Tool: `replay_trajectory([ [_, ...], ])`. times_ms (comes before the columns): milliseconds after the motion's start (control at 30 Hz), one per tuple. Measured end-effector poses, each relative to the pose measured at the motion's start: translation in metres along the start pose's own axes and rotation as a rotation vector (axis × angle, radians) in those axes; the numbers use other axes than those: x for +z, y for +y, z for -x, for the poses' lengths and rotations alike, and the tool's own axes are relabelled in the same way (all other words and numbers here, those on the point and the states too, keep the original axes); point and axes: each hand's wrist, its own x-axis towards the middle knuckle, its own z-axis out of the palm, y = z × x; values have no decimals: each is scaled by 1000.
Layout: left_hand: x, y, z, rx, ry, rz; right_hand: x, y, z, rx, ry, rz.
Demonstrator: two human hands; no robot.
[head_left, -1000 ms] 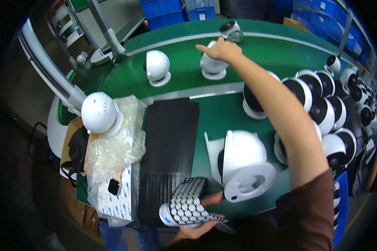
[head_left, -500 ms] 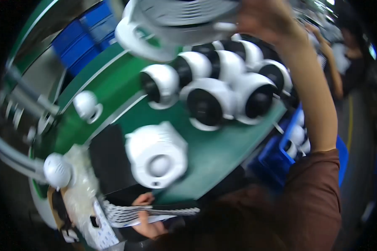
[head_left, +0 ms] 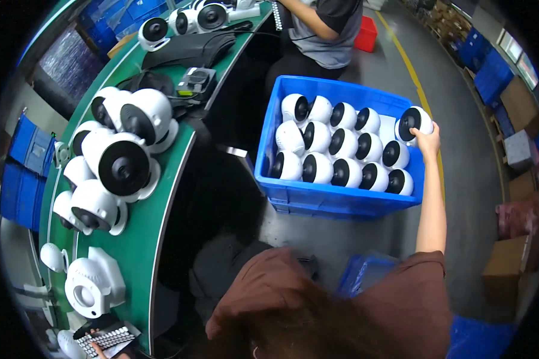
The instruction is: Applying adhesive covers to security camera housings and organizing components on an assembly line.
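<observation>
My right hand (head_left: pixel 426 141), arm stretched out, grips a round white security camera (head_left: pixel 414 124) with a black front. It is above the right rim of a blue plastic bin (head_left: pixel 341 200). Rows of similar cameras (head_left: pixel 343 143) fill most of the bin. At the lower left, my left hand (head_left: pixel 100 353) is partly cut off by the picture's edge. Its fingers are closed on a sheet with rows of small white pieces (head_left: pixel 111 338). Beside it on the green table lies a white moulded fixture (head_left: pixel 94 284) with a round recess.
Several white cameras (head_left: pixel 123 164) crowd the curved green table (head_left: pixel 156 239). A co-worker (head_left: pixel 323 36) sits beyond the bin, near a red container (head_left: pixel 366 34). A grey box-like device (head_left: pixel 196 84) stands on the table. Cartons (head_left: pixel 504 263) line the aisle at right.
My view has swung right from the table to the bin. My right hand, formerly raised close before me with a white object, now holds a camera over the bin. My left hand keeps the sheet.
</observation>
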Motion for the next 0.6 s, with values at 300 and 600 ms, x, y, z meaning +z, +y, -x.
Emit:
replay_trajectory([
  [300,36,14,32,304,-409,-149,109,57,-59,-159,-57,173],
  [600,140,47,36,392,314,-316,174,98,-90,1,-404,445],
])
